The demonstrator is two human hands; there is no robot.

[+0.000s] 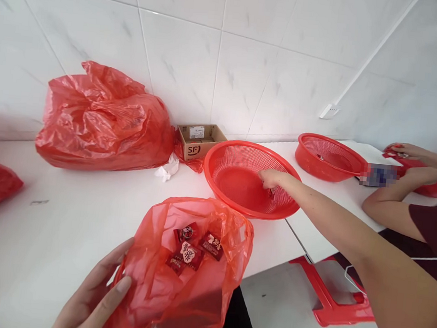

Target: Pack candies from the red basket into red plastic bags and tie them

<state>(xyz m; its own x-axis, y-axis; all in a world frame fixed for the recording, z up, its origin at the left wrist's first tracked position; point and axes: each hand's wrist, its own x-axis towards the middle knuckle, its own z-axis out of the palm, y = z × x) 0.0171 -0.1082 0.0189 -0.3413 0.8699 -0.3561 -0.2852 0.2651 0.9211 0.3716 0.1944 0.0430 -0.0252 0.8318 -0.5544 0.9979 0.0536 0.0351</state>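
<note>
My left hand (pixel 93 296) grips the near left edge of an open red plastic bag (pixel 189 269) at the table's front edge; thumb and fingers pinch the plastic. Several small red wrapped candies (pixel 190 249) lie inside the bag. My right arm stretches out to a red plastic colander basket (pixel 219 159) beyond the bag. My right hand (pixel 273 180) is inside the basket, its fingers curled downward on a small red item that I cannot name.
A big stuffed red bag (pixel 102 119) rests against the tiled wall, a small open cardboard box (pixel 200 139) beside it. Another red basket (pixel 329 156) stands at the right, where another person's arms (pixel 405 187) rest. A red stool (pixel 333 293) stands below.
</note>
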